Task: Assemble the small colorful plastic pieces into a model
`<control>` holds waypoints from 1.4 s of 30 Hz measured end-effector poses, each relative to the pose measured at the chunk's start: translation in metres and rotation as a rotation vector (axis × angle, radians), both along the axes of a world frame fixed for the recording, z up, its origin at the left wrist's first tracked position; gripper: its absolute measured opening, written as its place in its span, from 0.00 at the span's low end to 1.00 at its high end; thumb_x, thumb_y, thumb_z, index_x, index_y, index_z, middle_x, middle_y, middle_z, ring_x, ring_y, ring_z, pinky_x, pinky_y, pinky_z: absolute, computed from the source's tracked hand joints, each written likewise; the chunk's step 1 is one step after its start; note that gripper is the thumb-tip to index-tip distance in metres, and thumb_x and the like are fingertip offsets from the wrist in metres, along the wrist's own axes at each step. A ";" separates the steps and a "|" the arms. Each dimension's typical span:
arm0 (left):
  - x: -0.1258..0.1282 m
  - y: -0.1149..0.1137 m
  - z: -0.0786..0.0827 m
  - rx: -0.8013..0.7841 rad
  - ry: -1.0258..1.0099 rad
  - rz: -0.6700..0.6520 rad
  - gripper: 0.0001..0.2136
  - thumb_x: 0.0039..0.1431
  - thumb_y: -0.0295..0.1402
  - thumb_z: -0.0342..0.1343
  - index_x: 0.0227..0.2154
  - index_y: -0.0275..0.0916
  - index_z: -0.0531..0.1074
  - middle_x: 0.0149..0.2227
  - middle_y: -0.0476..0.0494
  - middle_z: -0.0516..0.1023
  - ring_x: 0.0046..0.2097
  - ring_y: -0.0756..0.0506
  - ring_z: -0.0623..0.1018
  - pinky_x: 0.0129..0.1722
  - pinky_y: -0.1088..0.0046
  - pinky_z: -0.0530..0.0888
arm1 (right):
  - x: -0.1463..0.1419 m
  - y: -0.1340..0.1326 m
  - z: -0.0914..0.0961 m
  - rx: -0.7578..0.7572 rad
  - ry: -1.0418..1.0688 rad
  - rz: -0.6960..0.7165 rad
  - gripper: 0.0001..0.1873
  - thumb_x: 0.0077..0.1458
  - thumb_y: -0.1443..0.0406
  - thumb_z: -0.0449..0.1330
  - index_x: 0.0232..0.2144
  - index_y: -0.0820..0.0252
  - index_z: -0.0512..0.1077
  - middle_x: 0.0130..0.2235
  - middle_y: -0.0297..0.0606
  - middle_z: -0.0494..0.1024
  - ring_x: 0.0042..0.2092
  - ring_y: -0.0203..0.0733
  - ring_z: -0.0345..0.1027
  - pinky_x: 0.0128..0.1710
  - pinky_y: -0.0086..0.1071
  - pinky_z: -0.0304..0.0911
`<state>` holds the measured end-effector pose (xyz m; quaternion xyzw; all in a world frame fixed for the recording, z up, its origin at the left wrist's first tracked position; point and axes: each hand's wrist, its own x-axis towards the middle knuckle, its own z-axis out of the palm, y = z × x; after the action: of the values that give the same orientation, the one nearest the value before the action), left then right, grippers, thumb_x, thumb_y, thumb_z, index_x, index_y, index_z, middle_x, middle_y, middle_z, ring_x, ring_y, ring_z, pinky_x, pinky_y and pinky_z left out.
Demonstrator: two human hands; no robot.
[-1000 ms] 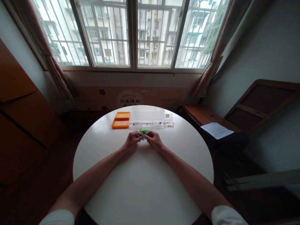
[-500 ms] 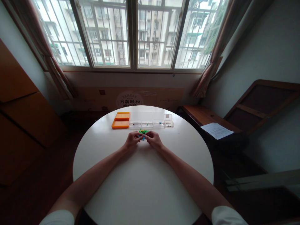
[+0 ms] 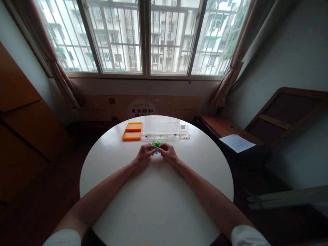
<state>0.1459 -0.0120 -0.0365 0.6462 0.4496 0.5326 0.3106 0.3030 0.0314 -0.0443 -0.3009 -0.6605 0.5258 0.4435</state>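
My left hand (image 3: 145, 151) and my right hand (image 3: 167, 151) meet fingertip to fingertip above the white round table (image 3: 159, 194). Both are closed in a pinch around a small blue piece (image 3: 157, 150), whose exact kind is too small to make out. Just beyond the fingers lies a little heap of green and yellow pieces (image 3: 157, 143), partly hidden by my hands. Behind the heap stands a row of clear plastic boxes (image 3: 161, 137) with raised lids, a few tiny pieces inside them. An orange open case (image 3: 132, 136) adjoins the row on the left.
A wooden bench (image 3: 217, 124) stands right of the table, with a printed paper sheet (image 3: 237, 142) on it. Behind the table, a printed cardboard panel (image 3: 176, 104) leans below the barred window (image 3: 123, 41). Orange-brown cabinets (image 3: 28, 130) stand at left.
Almost nothing differs. My fingertips have shifted very slightly around the blue piece; boxes and heap stay where they were.
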 end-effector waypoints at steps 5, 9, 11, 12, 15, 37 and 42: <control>0.001 -0.001 0.001 0.000 -0.012 -0.002 0.15 0.48 0.42 0.57 0.30 0.32 0.76 0.28 0.42 0.72 0.22 0.54 0.71 0.19 0.80 0.70 | 0.000 0.000 0.002 -0.004 -0.011 -0.005 0.15 0.41 0.56 0.61 0.26 0.63 0.68 0.19 0.31 0.69 0.19 0.31 0.61 0.16 0.25 0.56; 0.002 -0.001 0.001 -0.001 -0.019 -0.003 0.15 0.48 0.41 0.57 0.31 0.32 0.76 0.29 0.42 0.72 0.22 0.54 0.71 0.19 0.80 0.70 | 0.000 -0.001 0.002 -0.001 -0.016 -0.007 0.15 0.41 0.56 0.62 0.26 0.63 0.68 0.19 0.31 0.69 0.19 0.31 0.61 0.16 0.24 0.56; 0.002 0.000 0.001 0.000 -0.025 -0.003 0.15 0.48 0.41 0.57 0.31 0.31 0.76 0.29 0.42 0.72 0.22 0.54 0.71 0.19 0.80 0.71 | 0.000 0.000 0.002 -0.003 -0.016 -0.006 0.15 0.42 0.56 0.61 0.26 0.63 0.68 0.19 0.31 0.68 0.19 0.31 0.61 0.16 0.24 0.55; 0.002 0.000 0.001 0.002 -0.026 -0.003 0.15 0.48 0.41 0.58 0.30 0.31 0.76 0.29 0.42 0.72 0.22 0.54 0.71 0.19 0.80 0.71 | 0.000 0.000 0.001 -0.004 -0.016 -0.006 0.15 0.42 0.56 0.61 0.26 0.63 0.68 0.19 0.31 0.68 0.19 0.31 0.60 0.16 0.24 0.55; 0.002 0.000 0.001 0.005 -0.021 0.001 0.16 0.48 0.42 0.57 0.31 0.32 0.76 0.29 0.42 0.72 0.22 0.54 0.71 0.19 0.80 0.71 | 0.000 0.000 0.001 -0.002 -0.019 -0.006 0.15 0.41 0.56 0.61 0.26 0.63 0.68 0.20 0.31 0.69 0.19 0.31 0.61 0.16 0.24 0.56; 0.001 0.001 0.000 0.004 -0.017 -0.024 0.14 0.48 0.40 0.58 0.31 0.33 0.77 0.30 0.42 0.72 0.22 0.54 0.71 0.20 0.78 0.72 | 0.001 0.001 0.000 0.013 -0.030 0.000 0.16 0.41 0.55 0.61 0.26 0.63 0.69 0.20 0.32 0.70 0.19 0.31 0.60 0.16 0.25 0.56; 0.002 0.000 0.002 0.001 -0.034 -0.009 0.14 0.47 0.40 0.59 0.29 0.32 0.77 0.29 0.41 0.73 0.22 0.54 0.71 0.20 0.78 0.71 | 0.001 0.001 0.000 0.014 -0.034 0.008 0.15 0.42 0.56 0.61 0.26 0.63 0.69 0.20 0.32 0.70 0.19 0.31 0.60 0.17 0.25 0.56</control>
<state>0.1483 -0.0121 -0.0347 0.6392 0.4411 0.5425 0.3202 0.3043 0.0324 -0.0444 -0.3043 -0.6726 0.5178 0.4323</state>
